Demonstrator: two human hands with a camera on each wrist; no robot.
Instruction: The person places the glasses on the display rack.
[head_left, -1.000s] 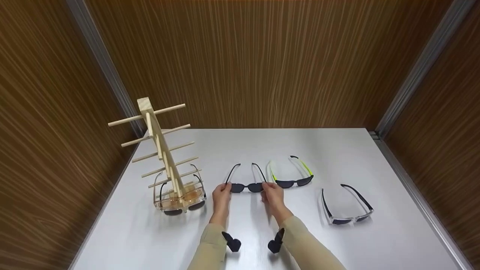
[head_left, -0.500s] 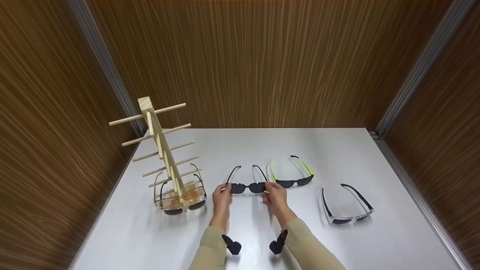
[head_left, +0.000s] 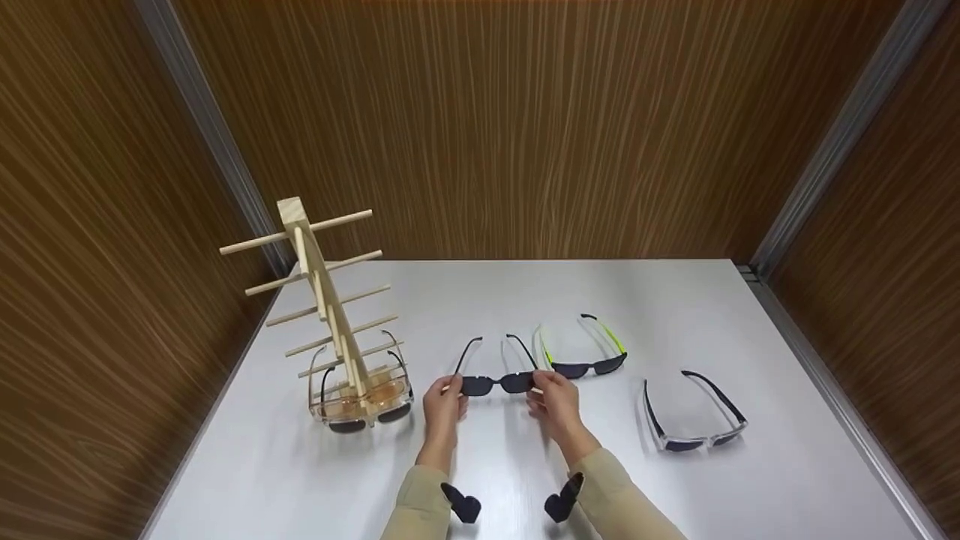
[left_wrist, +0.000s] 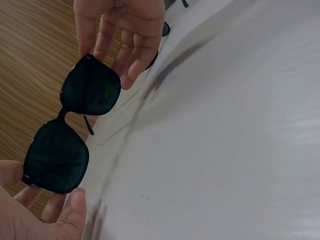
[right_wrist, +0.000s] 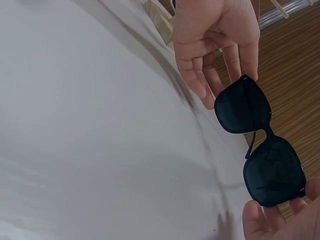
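Observation:
Black sunglasses (head_left: 496,384) with dark lenses are held between the two hands at the middle of the table, temples unfolded and pointing away. The left hand (head_left: 442,405) pinches the left end of the frame, where lens and temple meet. At the opposite end the right hand (head_left: 556,401) pinches the other hinge corner. Both wrist views show the sunglasses (left_wrist: 61,127) from the lens side, raised over the white surface. Just behind the right hand lie sunglasses with yellow-green temples (head_left: 590,367).
A wooden eyewear rack (head_left: 330,300) with several crossbars stands at the left; orange-tinted glasses (head_left: 386,392) and dark-lensed ones (head_left: 348,426) hang on its lower bars. Clear-framed sunglasses with black temples (head_left: 705,441) lie at the right. Wood-grain panels (head_left: 480,127) enclose the white table (head_left: 480,292).
Both hands have drawn the black sunglasses slightly toward the person and a little to the right. The grip at both ends stays the same; the other glasses have not moved.

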